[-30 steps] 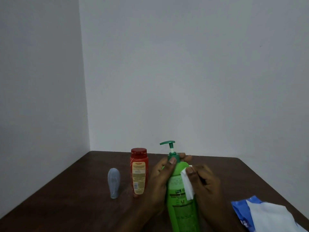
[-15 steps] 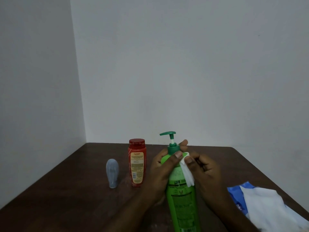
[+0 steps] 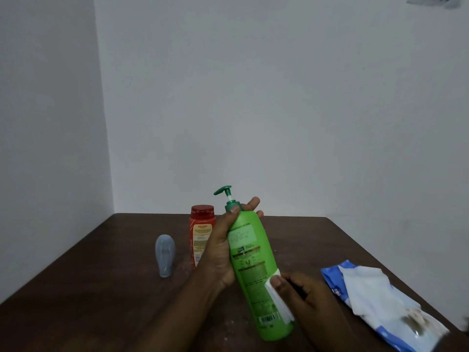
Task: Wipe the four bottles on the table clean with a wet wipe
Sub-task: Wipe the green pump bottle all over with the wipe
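In the head view we see a tall green plastic pump bottle (image 3: 253,262) in the middle foreground over the dark brown wooden table (image 3: 101,288). Its long axis is tilted, with the pump end up, away from us and leaning left, the base low and near us, and the spout pointing left. We cannot tell whether the base touches the table. The left hand (image 3: 220,250) grips the bottle's upper body, fingers wrapped behind and thumb at the collar. The right hand (image 3: 302,293), fingers curled, pinches a folded white wet wipe (image 3: 278,298) against the bottle's lower right side. A red plastic bottle (image 3: 201,232) and a small grey tube (image 3: 165,254) stand upright to the left. At right lies a blue wipes pack (image 3: 330,278) with a white sheet (image 3: 368,293) spilling from it.
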